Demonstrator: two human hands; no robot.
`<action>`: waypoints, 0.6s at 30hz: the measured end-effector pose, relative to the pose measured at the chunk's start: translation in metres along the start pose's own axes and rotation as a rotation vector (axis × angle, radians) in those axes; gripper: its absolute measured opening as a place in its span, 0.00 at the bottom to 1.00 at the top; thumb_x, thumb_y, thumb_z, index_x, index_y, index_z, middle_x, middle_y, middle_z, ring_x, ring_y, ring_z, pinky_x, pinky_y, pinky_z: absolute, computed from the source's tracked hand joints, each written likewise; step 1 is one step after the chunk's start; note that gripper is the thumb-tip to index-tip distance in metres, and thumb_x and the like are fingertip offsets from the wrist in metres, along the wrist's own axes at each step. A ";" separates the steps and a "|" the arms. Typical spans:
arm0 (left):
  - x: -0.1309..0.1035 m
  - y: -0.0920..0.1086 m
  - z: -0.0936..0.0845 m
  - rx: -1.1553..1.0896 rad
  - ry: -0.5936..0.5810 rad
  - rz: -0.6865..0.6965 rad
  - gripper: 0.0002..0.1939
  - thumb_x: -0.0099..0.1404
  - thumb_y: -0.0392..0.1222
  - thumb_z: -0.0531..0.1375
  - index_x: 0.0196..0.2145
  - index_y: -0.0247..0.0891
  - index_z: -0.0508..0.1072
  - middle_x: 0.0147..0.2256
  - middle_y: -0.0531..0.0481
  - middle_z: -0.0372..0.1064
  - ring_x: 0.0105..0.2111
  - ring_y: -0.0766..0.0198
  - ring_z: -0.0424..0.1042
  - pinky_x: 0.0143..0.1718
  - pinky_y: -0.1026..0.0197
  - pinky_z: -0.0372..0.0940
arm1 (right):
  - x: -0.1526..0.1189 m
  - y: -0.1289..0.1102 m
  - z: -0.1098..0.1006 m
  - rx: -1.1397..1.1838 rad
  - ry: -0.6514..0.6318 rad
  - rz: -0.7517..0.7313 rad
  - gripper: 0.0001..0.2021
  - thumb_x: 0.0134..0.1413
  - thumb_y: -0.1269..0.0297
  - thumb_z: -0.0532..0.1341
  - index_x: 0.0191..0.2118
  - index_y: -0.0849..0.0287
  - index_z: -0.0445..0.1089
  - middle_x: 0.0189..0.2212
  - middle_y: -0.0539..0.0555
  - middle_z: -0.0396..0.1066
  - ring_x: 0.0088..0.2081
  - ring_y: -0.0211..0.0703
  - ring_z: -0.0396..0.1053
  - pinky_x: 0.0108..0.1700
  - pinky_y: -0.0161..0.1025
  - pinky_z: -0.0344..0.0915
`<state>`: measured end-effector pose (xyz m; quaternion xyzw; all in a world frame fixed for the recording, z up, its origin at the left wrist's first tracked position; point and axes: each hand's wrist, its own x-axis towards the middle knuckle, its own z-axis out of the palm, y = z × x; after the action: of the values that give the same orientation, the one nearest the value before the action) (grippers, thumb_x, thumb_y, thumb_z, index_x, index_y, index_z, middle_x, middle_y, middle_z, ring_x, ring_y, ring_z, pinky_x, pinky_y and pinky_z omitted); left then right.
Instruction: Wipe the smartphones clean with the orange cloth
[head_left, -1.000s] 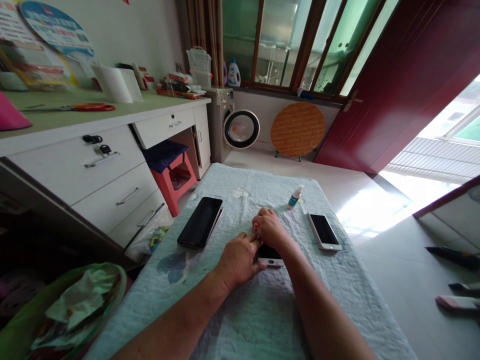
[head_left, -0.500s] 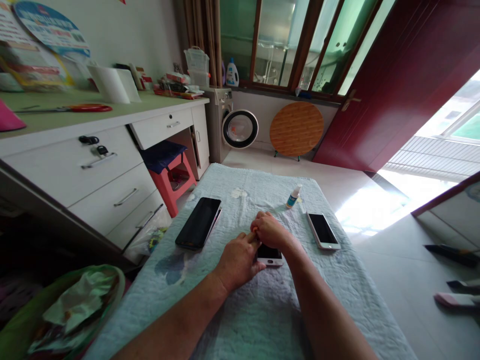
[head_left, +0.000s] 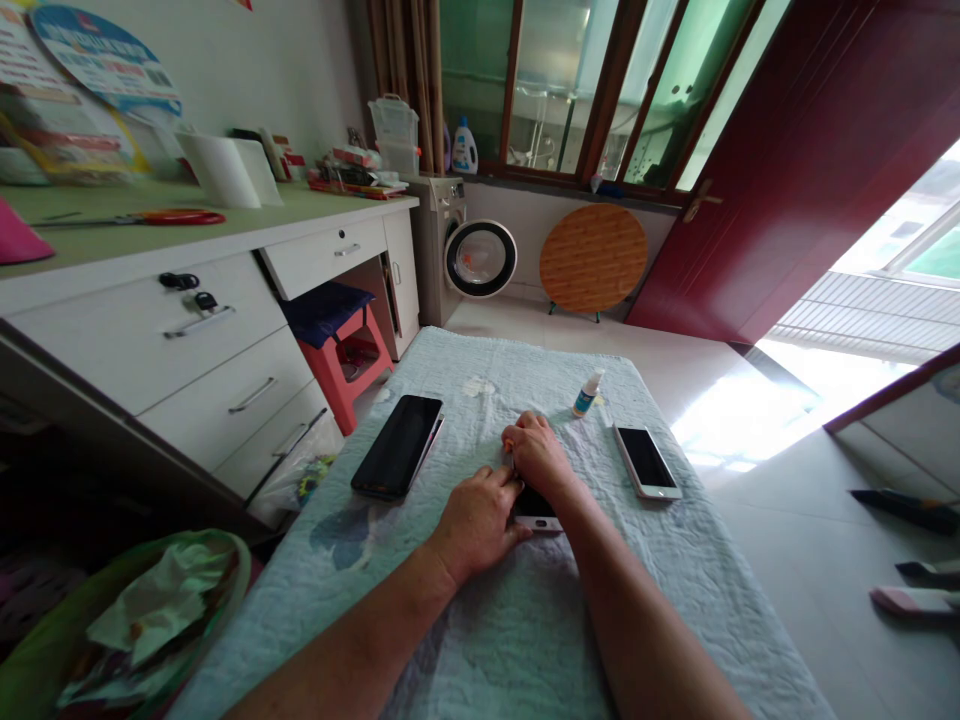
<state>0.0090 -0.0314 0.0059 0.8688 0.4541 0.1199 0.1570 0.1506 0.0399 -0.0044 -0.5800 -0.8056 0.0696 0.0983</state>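
A white-framed smartphone (head_left: 538, 524) lies on the cloth-covered table, its upper part hidden under my hands. My left hand (head_left: 480, 515) grips it along the left edge, thumb at the lower corner. Over the phone's upper part, my right hand (head_left: 536, 450) is closed, fingers curled and pressed together. A small orange bit shows at its fingertips; what it belongs to is hidden. To the left rests a large black smartphone (head_left: 399, 445) on top of another flat item. On the right are a white smartphone (head_left: 646, 462) and, behind it, a small spray bottle (head_left: 587, 393).
A pale blue quilted cloth (head_left: 465, 640) covers the table. Left of it stand a white drawer desk (head_left: 225, 350), a red stool (head_left: 349, 350) and a waste bin (head_left: 240, 570). A washing machine (head_left: 435, 250) with its door open and a round wooden tabletop (head_left: 592, 257) are farther back.
My right hand has shifted slightly away from me over the phone. The left hand stays nearly in place, and the other items have not moved.
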 end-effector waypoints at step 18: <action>-0.002 0.000 0.003 -0.023 0.008 -0.004 0.23 0.62 0.54 0.61 0.50 0.39 0.70 0.47 0.45 0.69 0.46 0.50 0.67 0.48 0.52 0.63 | 0.007 0.000 0.005 -0.060 0.037 0.050 0.11 0.61 0.69 0.54 0.37 0.57 0.74 0.39 0.57 0.65 0.42 0.46 0.59 0.42 0.37 0.56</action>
<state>0.0084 -0.0332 0.0033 0.8656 0.4549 0.1281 0.1655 0.1470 0.0468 -0.0088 -0.6040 -0.7905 0.0370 0.0941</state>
